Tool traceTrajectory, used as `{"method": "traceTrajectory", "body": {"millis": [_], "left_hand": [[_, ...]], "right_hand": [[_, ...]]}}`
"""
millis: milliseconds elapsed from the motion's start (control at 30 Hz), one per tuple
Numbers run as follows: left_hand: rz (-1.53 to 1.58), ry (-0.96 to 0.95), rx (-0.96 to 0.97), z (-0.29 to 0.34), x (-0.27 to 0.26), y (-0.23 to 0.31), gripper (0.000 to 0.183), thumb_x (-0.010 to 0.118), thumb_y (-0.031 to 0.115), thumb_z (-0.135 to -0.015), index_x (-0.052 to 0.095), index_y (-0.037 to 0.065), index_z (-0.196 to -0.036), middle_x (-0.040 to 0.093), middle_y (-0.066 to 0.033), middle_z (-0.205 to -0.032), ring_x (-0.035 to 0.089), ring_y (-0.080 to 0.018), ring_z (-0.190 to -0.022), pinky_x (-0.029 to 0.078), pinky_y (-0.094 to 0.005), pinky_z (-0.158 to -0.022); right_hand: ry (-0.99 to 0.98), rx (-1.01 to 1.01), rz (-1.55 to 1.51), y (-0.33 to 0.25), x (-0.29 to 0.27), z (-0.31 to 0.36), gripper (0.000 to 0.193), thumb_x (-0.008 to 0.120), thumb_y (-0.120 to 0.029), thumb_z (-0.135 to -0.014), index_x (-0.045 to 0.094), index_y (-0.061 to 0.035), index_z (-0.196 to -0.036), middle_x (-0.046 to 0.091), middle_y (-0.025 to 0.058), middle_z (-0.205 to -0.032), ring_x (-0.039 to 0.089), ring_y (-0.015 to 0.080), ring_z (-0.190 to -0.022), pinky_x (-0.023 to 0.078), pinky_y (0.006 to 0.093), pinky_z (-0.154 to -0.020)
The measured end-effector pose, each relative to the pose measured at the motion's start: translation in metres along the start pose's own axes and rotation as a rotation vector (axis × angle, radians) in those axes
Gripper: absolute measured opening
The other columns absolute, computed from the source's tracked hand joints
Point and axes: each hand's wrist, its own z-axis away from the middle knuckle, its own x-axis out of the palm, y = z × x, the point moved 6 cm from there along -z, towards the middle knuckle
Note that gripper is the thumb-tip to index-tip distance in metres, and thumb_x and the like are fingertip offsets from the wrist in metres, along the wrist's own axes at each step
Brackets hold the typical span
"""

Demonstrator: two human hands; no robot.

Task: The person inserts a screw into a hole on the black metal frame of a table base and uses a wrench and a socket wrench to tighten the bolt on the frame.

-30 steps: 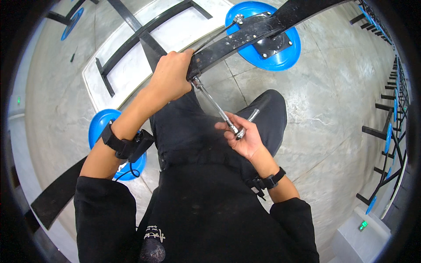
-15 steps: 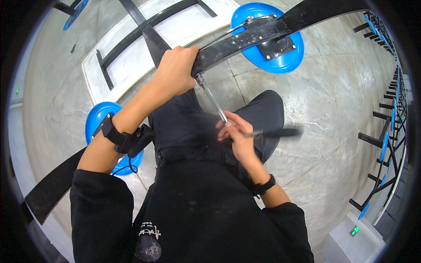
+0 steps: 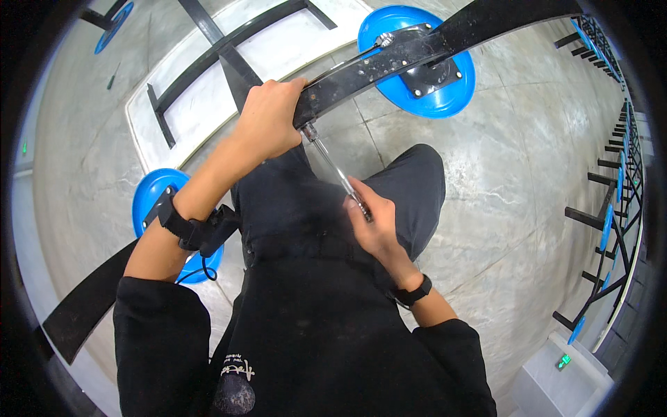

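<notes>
My left hand [image 3: 271,115] is closed over the near end of a curved black metal beam [image 3: 347,87]. From beside its fingers a thin metal rod [image 3: 344,67] runs along the beam to a shiny head at a blue round seat [image 3: 441,101]. A black plate [image 3: 434,78] is bolted to that seat's underside. My right hand [image 3: 377,219] is wrapped round a socket wrench [image 3: 333,163], below the beam. The wrench's shiny shaft slants up to the beam's underside, close to my left hand; its far end meets the beam there. My right fingers hide part of the handle.
Another blue seat [image 3: 158,198] is beside my left forearm, near a black curved bar [image 3: 87,306]. A white board [image 3: 201,104] with black frame parts lies on the grey floor ahead. Black frames with blue seats [image 3: 606,233] line the right side. A thin dark tool [image 3: 111,81] lies far left.
The dark handle that swung out blurred to the right of my right hand no longer sticks out; my right fingers are now closed round the wrench. My left hand keeps its hold on the beam.
</notes>
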Motion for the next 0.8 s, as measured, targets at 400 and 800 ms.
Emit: {"method": "traceTrajectory", "body": {"millis": [400, 800], "left_hand": [[0.033, 0.022, 0.031, 0.002, -0.007, 0.001, 0.063, 0.072, 0.010, -0.049, 0.058, 0.001, -0.110, 0.062, -0.0225, -0.075, 0.062, -0.0367, -0.074, 0.050, -0.0403, -0.072], [-0.073, -0.018, 0.017, -0.038, -0.012, -0.004, 0.048, 0.051, 0.036, -0.089, 0.063, -0.005, -0.067, 0.058, -0.0231, -0.061, 0.060, -0.0381, -0.061, 0.049, -0.0430, -0.062]], "right_hand": [[0.060, 0.672, -1.144, 0.035, 0.015, 0.014, 0.029, 0.044, -0.009, -0.089, 0.055, 0.0048, -0.112, 0.060, 0.0112, -0.073, 0.047, 0.0088, -0.050, 0.036, 0.0210, -0.042], [0.069, 0.187, -0.003, -0.007, -0.003, -0.003, 0.027, 0.048, 0.000, -0.084, 0.059, 0.0009, -0.108, 0.060, 0.0134, -0.067, 0.058, 0.0209, -0.054, 0.045, 0.0287, -0.054]]}}
